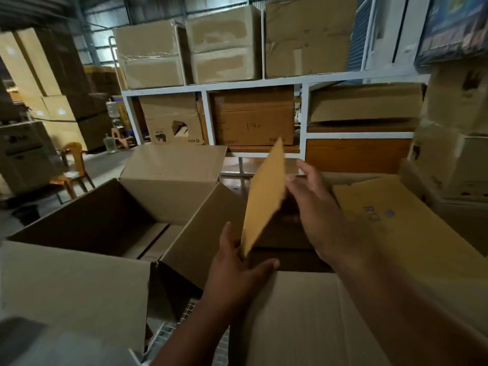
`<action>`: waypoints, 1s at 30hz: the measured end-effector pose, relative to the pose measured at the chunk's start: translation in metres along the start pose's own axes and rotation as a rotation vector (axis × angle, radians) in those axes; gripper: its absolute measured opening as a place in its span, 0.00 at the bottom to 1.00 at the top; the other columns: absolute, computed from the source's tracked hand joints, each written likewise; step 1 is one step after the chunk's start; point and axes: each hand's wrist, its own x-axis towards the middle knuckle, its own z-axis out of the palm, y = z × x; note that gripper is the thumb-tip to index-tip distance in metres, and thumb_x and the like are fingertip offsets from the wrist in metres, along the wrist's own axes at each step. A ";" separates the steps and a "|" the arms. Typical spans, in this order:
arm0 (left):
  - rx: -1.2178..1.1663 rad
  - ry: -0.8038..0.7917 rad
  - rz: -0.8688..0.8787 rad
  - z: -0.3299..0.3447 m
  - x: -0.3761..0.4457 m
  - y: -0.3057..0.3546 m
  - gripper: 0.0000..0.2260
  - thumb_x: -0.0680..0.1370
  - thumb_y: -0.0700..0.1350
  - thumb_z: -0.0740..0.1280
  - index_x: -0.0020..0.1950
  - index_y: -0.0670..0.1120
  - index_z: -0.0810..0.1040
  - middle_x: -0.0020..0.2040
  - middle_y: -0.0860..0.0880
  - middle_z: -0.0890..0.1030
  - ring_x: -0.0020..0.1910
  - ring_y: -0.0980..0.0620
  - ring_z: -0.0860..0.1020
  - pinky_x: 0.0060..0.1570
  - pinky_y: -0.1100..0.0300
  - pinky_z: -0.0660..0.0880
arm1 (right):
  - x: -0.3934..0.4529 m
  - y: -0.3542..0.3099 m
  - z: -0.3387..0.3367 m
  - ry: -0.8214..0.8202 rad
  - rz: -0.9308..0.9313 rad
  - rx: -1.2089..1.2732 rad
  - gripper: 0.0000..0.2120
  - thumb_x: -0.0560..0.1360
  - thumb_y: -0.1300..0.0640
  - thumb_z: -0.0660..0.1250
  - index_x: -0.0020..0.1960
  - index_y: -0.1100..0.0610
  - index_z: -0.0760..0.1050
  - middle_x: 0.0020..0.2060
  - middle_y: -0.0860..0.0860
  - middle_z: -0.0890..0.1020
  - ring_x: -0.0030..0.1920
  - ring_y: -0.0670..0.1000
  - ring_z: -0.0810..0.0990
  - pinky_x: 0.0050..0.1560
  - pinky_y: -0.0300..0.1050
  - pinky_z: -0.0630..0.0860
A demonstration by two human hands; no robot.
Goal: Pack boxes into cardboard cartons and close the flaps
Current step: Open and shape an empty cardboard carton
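- Head view shows 2 open cartons side by side, with white shelving (303, 77) full of stored boxes behind them.
- Between the hands there is a flat piece of brown cardboard (264, 199). It stands almost on its edge above the right carton (303, 313), just at the wall that this carton shares with the left carton (87, 217).
- Its long axis goes from the low near corner, close to the person, up and away to the far top corner, which points toward the shelving. The broad face is turned to the left.
- The left hand (235, 268) is at the low corner. The thumb is spread out to the right and the fingers lie straight along the sheet, so it supports the piece rather than grips it, as far as I can see.
- The right hand (322, 210) is at the upper right edge. Its fingertips are blurred; they seem to touch or lightly pinch the edge, but I cannot tell which.
- I think it is held by 2 opposite ends because a thin sheet bends easily, and standing on edge it can slide down into the carton.
- The left carton has its 4 flaps open and looks empty down to the bottom seam. Inside the right carton it is dark; I cannot tell what lies there.
- A printed flap (401, 228) of the right carton is folded outward to the right.
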 end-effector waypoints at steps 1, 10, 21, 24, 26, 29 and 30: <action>-0.006 0.029 0.019 0.002 0.002 -0.003 0.53 0.65 0.72 0.81 0.83 0.71 0.54 0.70 0.66 0.75 0.66 0.60 0.78 0.65 0.53 0.81 | -0.005 -0.004 0.007 -0.093 -0.026 0.040 0.24 0.78 0.24 0.62 0.73 0.21 0.64 0.58 0.31 0.84 0.58 0.45 0.86 0.49 0.44 0.86; 0.058 0.235 0.090 0.014 0.047 -0.019 0.07 0.87 0.45 0.64 0.55 0.50 0.82 0.47 0.50 0.85 0.46 0.52 0.83 0.42 0.55 0.77 | -0.047 0.047 0.014 -0.342 -0.217 -0.722 0.13 0.87 0.43 0.65 0.64 0.46 0.84 0.55 0.42 0.84 0.56 0.42 0.82 0.58 0.50 0.81; 0.180 0.344 -0.111 0.029 0.099 0.000 0.10 0.88 0.51 0.61 0.61 0.49 0.80 0.46 0.54 0.80 0.43 0.55 0.77 0.41 0.57 0.72 | -0.041 0.053 -0.066 -0.134 -0.054 -1.534 0.41 0.83 0.24 0.39 0.39 0.50 0.79 0.47 0.53 0.87 0.63 0.60 0.80 0.70 0.64 0.67; 0.241 0.314 -0.127 0.024 0.098 0.001 0.12 0.89 0.50 0.61 0.60 0.45 0.80 0.52 0.46 0.81 0.48 0.47 0.77 0.50 0.53 0.72 | -0.050 0.045 -0.072 -0.154 0.103 -1.589 0.50 0.79 0.21 0.33 0.45 0.52 0.85 0.55 0.56 0.88 0.70 0.61 0.77 0.79 0.76 0.50; 0.221 0.278 -0.135 0.017 0.099 -0.001 0.12 0.88 0.49 0.62 0.61 0.44 0.81 0.54 0.43 0.81 0.51 0.44 0.78 0.52 0.52 0.72 | -0.057 0.038 -0.076 -0.152 0.211 -1.639 0.55 0.77 0.20 0.30 0.55 0.50 0.88 0.63 0.56 0.86 0.75 0.63 0.74 0.77 0.79 0.40; 0.236 0.244 -0.100 0.009 0.100 -0.006 0.11 0.88 0.47 0.62 0.59 0.42 0.81 0.53 0.41 0.82 0.51 0.40 0.80 0.50 0.51 0.73 | -0.071 0.033 -0.077 -0.114 0.195 -1.711 0.54 0.75 0.19 0.28 0.59 0.44 0.88 0.67 0.55 0.84 0.79 0.65 0.68 0.76 0.79 0.35; 0.224 0.229 -0.087 0.008 0.101 -0.007 0.11 0.88 0.47 0.62 0.56 0.42 0.81 0.52 0.41 0.82 0.49 0.40 0.80 0.48 0.51 0.74 | -0.077 0.032 -0.079 -0.079 0.147 -1.737 0.53 0.76 0.19 0.30 0.57 0.44 0.89 0.66 0.55 0.84 0.78 0.65 0.69 0.77 0.78 0.36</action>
